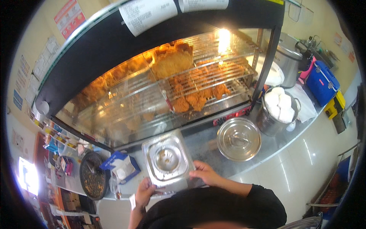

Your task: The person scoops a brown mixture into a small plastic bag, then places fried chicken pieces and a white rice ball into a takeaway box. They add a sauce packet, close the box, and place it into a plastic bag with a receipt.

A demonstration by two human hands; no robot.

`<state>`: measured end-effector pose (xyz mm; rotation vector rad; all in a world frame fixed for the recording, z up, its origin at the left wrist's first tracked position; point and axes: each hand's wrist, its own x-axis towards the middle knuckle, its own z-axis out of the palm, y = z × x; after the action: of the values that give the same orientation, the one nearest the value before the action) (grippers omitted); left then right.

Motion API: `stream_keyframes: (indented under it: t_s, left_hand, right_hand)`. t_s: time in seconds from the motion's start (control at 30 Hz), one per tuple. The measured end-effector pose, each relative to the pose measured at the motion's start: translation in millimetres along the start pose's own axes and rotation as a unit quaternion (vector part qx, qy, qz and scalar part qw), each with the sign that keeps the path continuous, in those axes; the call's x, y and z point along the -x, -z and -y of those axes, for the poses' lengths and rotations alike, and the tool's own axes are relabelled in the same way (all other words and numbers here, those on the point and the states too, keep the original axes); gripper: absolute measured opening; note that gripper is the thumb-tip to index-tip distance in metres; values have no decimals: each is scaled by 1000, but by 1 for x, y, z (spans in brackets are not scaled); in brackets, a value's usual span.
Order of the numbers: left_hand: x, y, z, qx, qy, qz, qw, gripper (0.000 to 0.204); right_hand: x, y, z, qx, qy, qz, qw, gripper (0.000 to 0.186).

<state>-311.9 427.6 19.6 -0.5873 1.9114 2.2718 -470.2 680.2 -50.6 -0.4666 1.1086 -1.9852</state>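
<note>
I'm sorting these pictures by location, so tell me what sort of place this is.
Probably a fried-food shop: a lit cabinet holds golden fried pieces, paper slips hang at its top, and a steel pot stands on the counter.

A warm lamp (224, 40) glares; fisheye edges curve into black.

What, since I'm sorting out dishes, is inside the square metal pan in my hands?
Inside the square metal pan, brown residue shows within a round metallic shape, perhaps a bowl or a recess. Whatever that shape covers beneath it cannot be seen.
</note>
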Motion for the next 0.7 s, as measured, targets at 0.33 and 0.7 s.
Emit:
stream_keyframes:
  t_s: [0.33, 0.7]
  left_hand:
    - [-89, -100, -108, -29, -77, 203, 976, 64]
    - [-169, -162, -174, 52, -128, 203, 969, 42]
  right_hand:
    - [49, 14, 155, -42, 176, -181, 967, 30]
    - [-15, 63, 256, -7, 267, -142, 953, 30]
